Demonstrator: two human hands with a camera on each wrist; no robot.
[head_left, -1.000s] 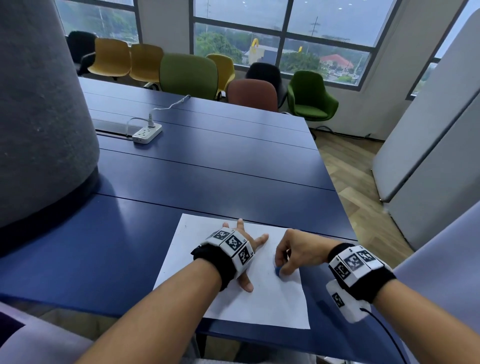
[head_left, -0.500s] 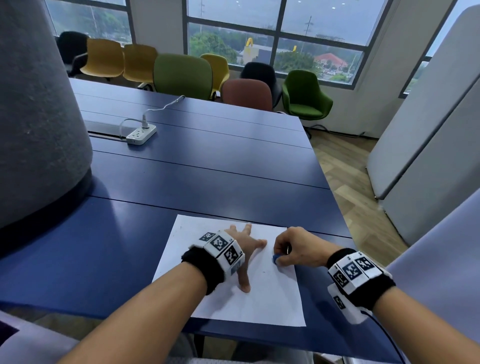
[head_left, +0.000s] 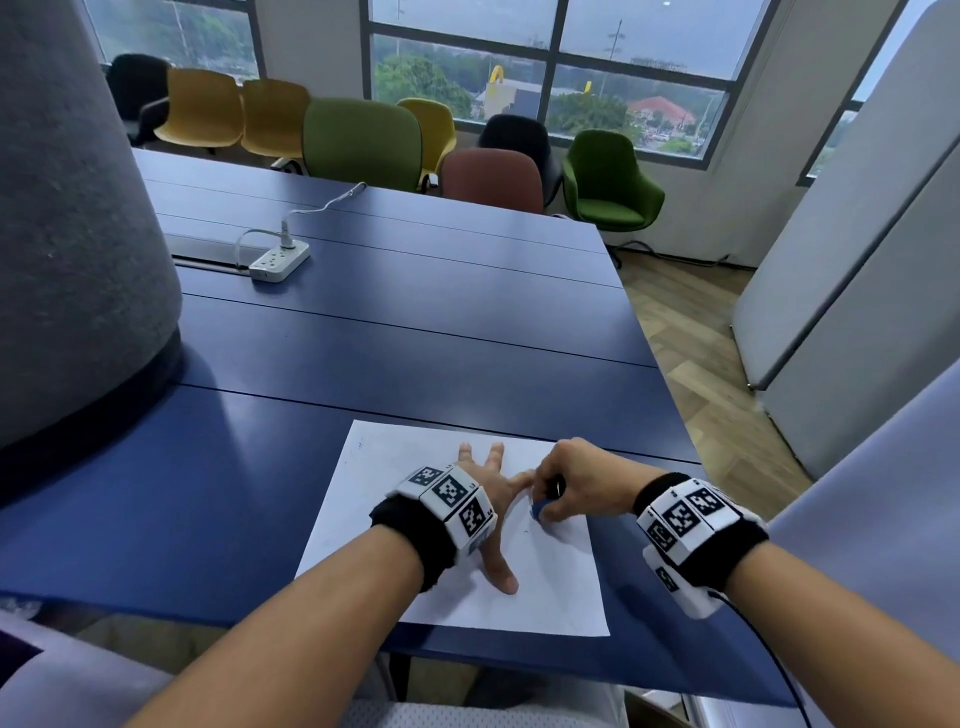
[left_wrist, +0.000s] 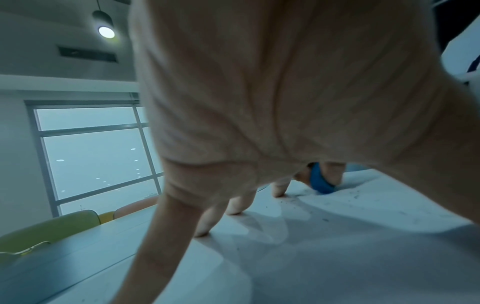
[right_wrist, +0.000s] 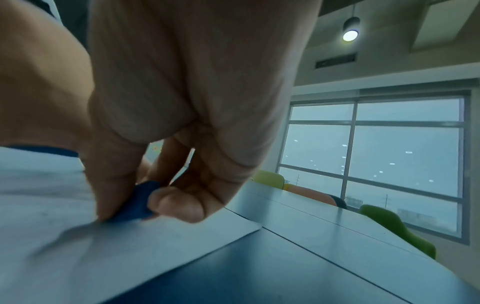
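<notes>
A white sheet of paper (head_left: 395, 483) lies near the front edge of the dark blue table (head_left: 395, 332). My left hand (head_left: 491, 499) presses flat on the sheet with spread, straight fingers (left_wrist: 236, 205). My right hand (head_left: 563, 486) pinches a small blue eraser (head_left: 537, 509) between thumb and fingers and holds it down on the paper, just right of the left hand. The right wrist view shows the blue eraser (right_wrist: 139, 202) gripped at the sheet (right_wrist: 78, 257). The left wrist view shows the eraser (left_wrist: 320, 180) beyond my fingers and dark crumbs on the paper (left_wrist: 337, 236).
A white power strip (head_left: 278, 262) with its cable lies at the far left of the table. A large grey felt column (head_left: 67, 234) stands on the left. Coloured chairs (head_left: 361, 143) line the far side under the windows. Grey partitions (head_left: 852, 270) stand to the right.
My right hand with the eraser has slid up the sheet and closer to the left hand's fingers. The left hand stays pressed on the paper.
</notes>
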